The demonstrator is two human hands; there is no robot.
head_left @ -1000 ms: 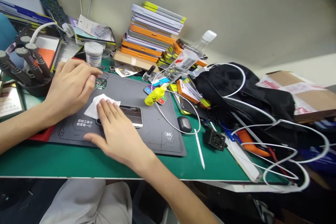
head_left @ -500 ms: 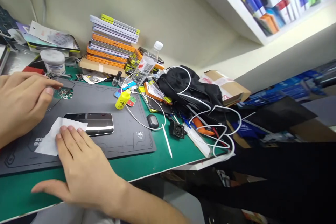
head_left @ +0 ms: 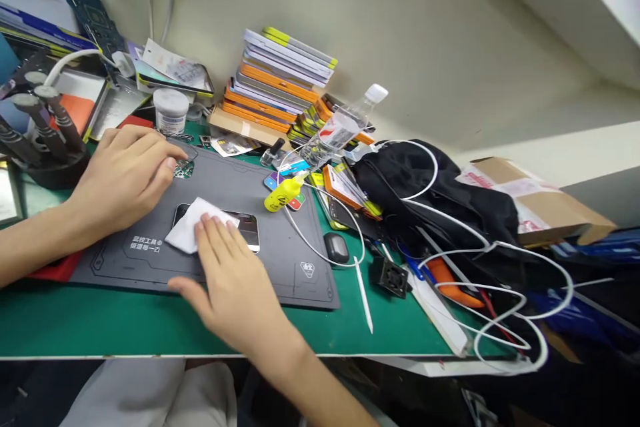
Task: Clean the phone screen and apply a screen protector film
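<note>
My right hand [head_left: 235, 273] lies with outstretched fingers on a white wipe [head_left: 187, 230], thumb spread away from them. Under the wipe is a smartphone [head_left: 249, 230] on the dark grey mat [head_left: 295, 280]; its right end and upper left corner show, the rest is covered. My left hand [head_left: 130, 173] hovers or rests at the mat's left side, fingers loosely bent, thumb and forefinger slightly apart, with nothing visible between them. Just beyond its fingertips is a small green circuit board piece [head_left: 184, 169]. A yellow dropper bottle [head_left: 284, 193] stands tilted in view, right of the phone.
Behind the mat are a white tub [head_left: 171, 110], a stack of flat boxes [head_left: 280, 83] and a water bottle [head_left: 335, 133]. To the right lie a black earbud case [head_left: 336, 248], a white stylus [head_left: 364, 297], a small fan [head_left: 390, 277] and a looped white cable [head_left: 500, 245]. Screwdrivers [head_left: 63, 123] stand left.
My right hand has slid the wipe rightward along the phone, from its left end onto its middle. The camera has turned left, so everything sits further right in view. My left hand stays near the board piece.
</note>
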